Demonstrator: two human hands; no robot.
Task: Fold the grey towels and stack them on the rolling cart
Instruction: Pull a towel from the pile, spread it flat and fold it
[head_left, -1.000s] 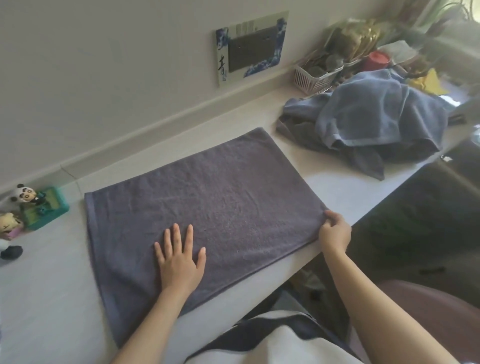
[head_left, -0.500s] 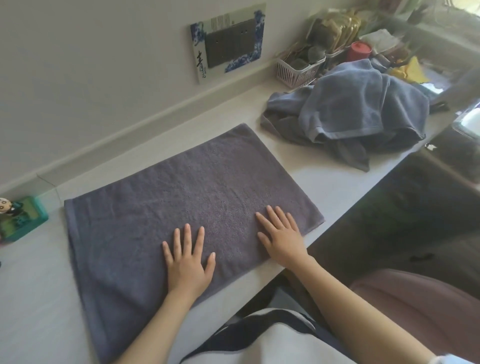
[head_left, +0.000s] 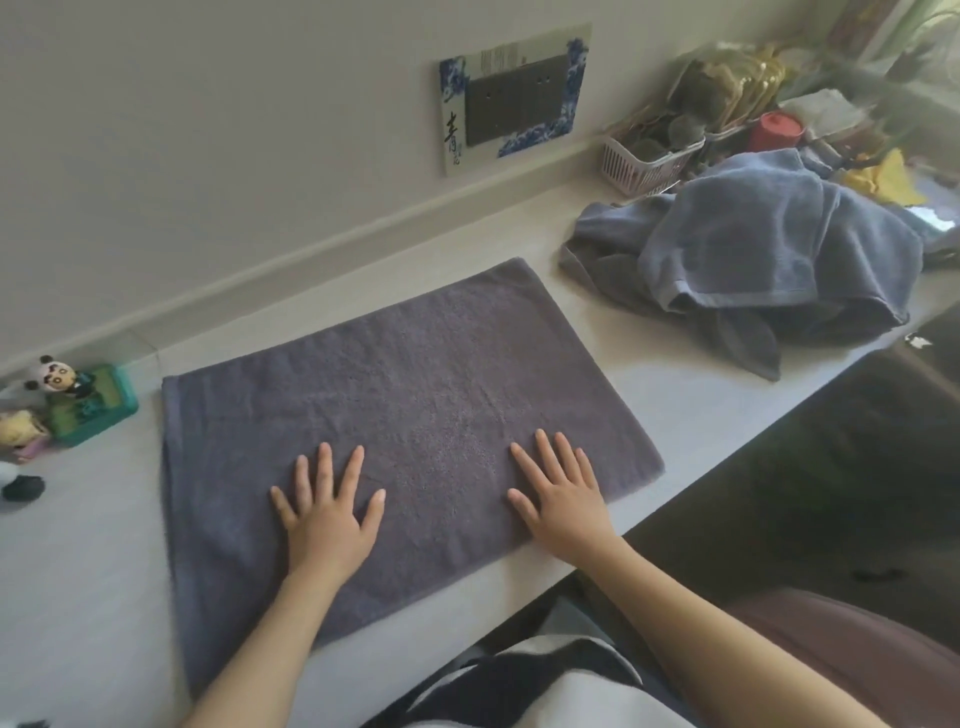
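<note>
Both our palms lie flat on a dark grey towel (head_left: 405, 415) spread on the white counter (head_left: 78, 597).

Our left hand (head_left: 327, 525) sits at about 7 o'clock on the towel, our right hand (head_left: 561, 504) at about 5 o'clock, near its right edge; all fingers are straight and splayed, gripping nothing. At 2 o'clock from the towel, apart from it, lies a crumpled heap of blue-grey towels (head_left: 769, 254). At 9 o'clock, just beside the towel, stands a panda figurine (head_left: 57, 376) on a green box (head_left: 96, 408).
</note>
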